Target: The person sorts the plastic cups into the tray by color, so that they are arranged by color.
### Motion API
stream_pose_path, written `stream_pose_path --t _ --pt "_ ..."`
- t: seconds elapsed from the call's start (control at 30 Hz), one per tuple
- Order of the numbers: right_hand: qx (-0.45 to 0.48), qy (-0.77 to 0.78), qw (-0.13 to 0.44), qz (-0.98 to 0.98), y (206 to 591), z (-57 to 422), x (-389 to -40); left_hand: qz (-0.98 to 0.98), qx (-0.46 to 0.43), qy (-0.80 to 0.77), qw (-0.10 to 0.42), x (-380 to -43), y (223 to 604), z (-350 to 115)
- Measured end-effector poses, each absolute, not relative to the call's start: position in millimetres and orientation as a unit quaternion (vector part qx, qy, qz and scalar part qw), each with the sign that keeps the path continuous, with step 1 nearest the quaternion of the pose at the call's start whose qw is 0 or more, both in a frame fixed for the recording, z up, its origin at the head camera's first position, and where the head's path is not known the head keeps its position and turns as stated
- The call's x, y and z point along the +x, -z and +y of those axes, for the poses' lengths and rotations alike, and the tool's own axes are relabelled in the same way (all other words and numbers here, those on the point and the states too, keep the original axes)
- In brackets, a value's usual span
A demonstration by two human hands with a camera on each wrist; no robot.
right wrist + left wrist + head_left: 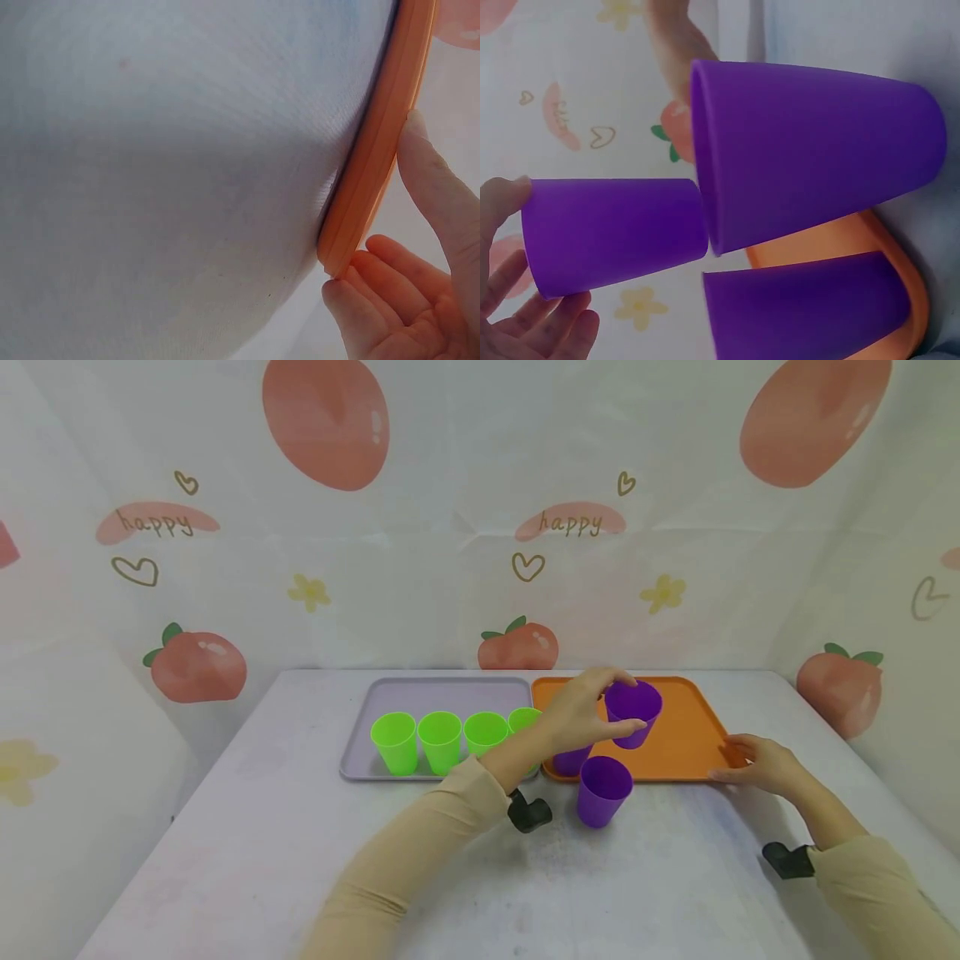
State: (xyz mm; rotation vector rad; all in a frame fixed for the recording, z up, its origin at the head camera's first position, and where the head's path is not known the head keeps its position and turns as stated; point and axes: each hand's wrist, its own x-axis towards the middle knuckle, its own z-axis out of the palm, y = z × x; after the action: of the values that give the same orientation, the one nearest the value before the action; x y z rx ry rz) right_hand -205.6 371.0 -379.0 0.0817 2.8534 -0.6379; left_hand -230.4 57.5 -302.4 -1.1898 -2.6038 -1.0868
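Observation:
My left hand (588,714) pinches a purple cup (633,718) by its rim, mouth up, above the orange tray (686,739). In the left wrist view the thumb and fingers lie around the rim of that cup (615,236). A second purple cup (572,762) stands at the tray's front left corner, partly hidden by the left wrist. On the table, just in front of the tray, stands another purple cup (602,793). My right hand (768,766) holds the tray's front right corner, with thumb and fingertips at the rim (375,142) in the right wrist view.
A grey tray (352,752) sits left of the orange one, edges close together. Several bright green cups (394,745) stand upright along its front. The left forearm crosses in front of that tray. Behind the white table (247,843) hangs a printed cloth (435,585).

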Motion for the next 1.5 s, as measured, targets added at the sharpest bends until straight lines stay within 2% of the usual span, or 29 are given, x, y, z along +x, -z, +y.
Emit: stream_pose_path --t 0.27,0.83,1.5 --pt "0.027 0.216 0.106 0.97 379.9 371.4 -206.1 -0.885 -0.373 0.279 0.014 -238.5 320.6 71.5" --pt "0.025 0.226 0.107 0.968 382.2 372.7 -205.7 -0.918 -0.36 0.168 0.012 -242.7 339.7 76.5" --pt "0.019 0.222 0.098 0.97 382.3 373.1 -205.8 -0.896 -0.372 0.245 0.007 -239.5 333.0 61.6"
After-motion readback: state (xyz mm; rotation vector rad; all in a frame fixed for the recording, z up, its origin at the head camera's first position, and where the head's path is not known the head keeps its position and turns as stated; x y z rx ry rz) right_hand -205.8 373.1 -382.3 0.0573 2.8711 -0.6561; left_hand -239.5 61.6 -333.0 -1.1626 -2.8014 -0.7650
